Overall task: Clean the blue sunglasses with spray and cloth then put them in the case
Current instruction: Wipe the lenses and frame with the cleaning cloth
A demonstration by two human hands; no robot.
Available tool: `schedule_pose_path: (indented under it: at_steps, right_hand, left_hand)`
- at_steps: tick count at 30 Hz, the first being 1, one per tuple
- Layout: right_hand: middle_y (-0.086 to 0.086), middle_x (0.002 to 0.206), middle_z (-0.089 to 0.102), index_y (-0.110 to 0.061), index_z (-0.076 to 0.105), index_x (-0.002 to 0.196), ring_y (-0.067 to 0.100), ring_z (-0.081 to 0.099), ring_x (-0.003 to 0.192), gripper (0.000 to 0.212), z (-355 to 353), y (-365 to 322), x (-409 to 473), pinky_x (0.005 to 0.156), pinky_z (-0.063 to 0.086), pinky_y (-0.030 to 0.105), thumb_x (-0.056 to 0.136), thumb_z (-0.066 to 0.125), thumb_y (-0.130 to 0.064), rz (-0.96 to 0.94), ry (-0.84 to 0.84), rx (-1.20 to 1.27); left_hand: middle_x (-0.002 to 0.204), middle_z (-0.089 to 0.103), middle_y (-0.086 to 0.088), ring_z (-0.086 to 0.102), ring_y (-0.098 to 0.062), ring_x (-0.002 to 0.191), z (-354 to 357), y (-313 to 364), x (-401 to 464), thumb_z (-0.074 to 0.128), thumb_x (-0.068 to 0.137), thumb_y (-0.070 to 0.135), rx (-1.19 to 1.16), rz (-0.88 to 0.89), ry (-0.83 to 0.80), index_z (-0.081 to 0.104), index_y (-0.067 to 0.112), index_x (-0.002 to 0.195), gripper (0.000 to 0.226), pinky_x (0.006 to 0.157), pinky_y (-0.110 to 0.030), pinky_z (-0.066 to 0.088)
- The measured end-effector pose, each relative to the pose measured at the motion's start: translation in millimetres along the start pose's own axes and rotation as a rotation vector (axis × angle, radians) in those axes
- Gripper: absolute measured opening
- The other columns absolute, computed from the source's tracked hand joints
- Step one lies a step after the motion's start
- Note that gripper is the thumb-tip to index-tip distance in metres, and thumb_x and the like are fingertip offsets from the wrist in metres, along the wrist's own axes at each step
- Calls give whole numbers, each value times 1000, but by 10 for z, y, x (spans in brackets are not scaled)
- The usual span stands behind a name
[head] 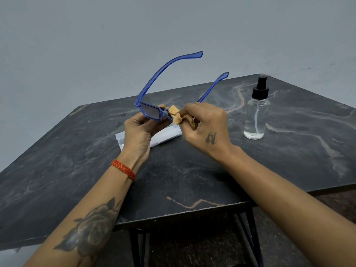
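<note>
The left hand (pixel 139 130) grips the blue sunglasses (pixel 154 110) by the lens on its side, fingers curled round the frame from below and the thumb against its near edge. The sunglasses are held in the air above the middle of the counter (pixel 173 170), not touching it, with both arms unfolded and pointing up and away toward the far edge. The visible lens is dark and tilted toward the camera.

The right hand (pixel 204 125) pinches a small crumpled orange cloth (pixel 176 115) between the thumb and curled fingers and holds it against the frame at the other lens, which is hidden behind the cloth and fingers. The cloth bunches out just beside the nose bridge.

A white case (pixel 165 136) lies flat on the counter directly under the two hands, partly covered by the left hand; I cannot tell whether it is open or closed.

A clear spray bottle (pixel 256 116) with a black pump top stands upright near the right edge of the counter, well apart from the hands, with a little clear liquid at the bottom.

A red thread bracelet (pixel 123 169) circles the left wrist. The counter is dark stone with pale and rust-coloured veins.
</note>
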State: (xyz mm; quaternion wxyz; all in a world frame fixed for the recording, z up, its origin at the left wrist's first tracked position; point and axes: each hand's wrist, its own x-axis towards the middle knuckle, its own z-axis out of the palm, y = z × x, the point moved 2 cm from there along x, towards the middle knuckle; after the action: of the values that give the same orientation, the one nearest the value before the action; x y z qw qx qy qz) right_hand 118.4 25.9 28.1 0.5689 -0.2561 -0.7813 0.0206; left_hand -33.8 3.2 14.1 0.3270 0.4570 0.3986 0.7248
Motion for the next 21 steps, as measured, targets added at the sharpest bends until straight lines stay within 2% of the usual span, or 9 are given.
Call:
schedule_pose_path:
  at_steps: [3, 6, 10, 13, 17, 21]
  right_hand:
    - [3, 70, 69, -7, 72, 83, 17, 58, 64, 14, 25, 7, 7, 56, 48, 30, 75, 65, 3, 6, -16, 53]
    - [4, 75, 69, -8, 71, 89, 19, 58, 69, 18, 43, 8, -1, 61, 44, 26, 78, 64, 5, -12, -41, 18]
    - [9, 81, 70, -3, 69, 88, 27, 57, 72, 14, 29, 3, -6, 61, 42, 31, 79, 60, 2, -54, -52, -76]
    - [13, 77, 69, 0, 68, 85, 31, 57, 68, 11, 33, 3, -2, 57, 41, 30, 76, 62, 5, -53, -64, -169]
    - [11, 63, 63, -1, 64, 72, 27, 54, 57, 7, 20, -31, -19, 52, 34, 24, 67, 65, 3, -35, -35, -197]
    - [9, 61, 63, -2, 67, 72, 25, 55, 54, 7, 12, -42, -15, 50, 42, 28, 66, 67, 2, -15, -4, -83]
  left_hand:
    - [81, 75, -1, 71, -19, 80, -20, -5, 20, 63, 77, -4, 3, 3, 4, 76, 14, 73, 22, 70, -26, 56]
    - [82, 75, -4, 71, -22, 81, -7, -9, -3, 67, 70, 3, 13, 6, -19, 76, 12, 76, 14, 71, -27, 56]
    - [83, 75, -4, 71, -22, 82, 15, -10, -34, 69, 66, 7, 41, 7, -48, 75, 12, 79, 15, 71, -27, 56]
    - [80, 75, -2, 71, -19, 80, 25, 4, -38, 69, 65, 7, 17, 4, -31, 76, 15, 75, 14, 69, -25, 56]
    - [78, 75, -2, 71, -18, 79, 18, 3, -35, 69, 65, 6, 19, 9, -24, 76, 15, 74, 15, 69, -24, 56]
    - [78, 75, -1, 71, -16, 78, 9, 8, -24, 69, 65, 7, 13, 18, -21, 76, 16, 72, 13, 69, -23, 56]
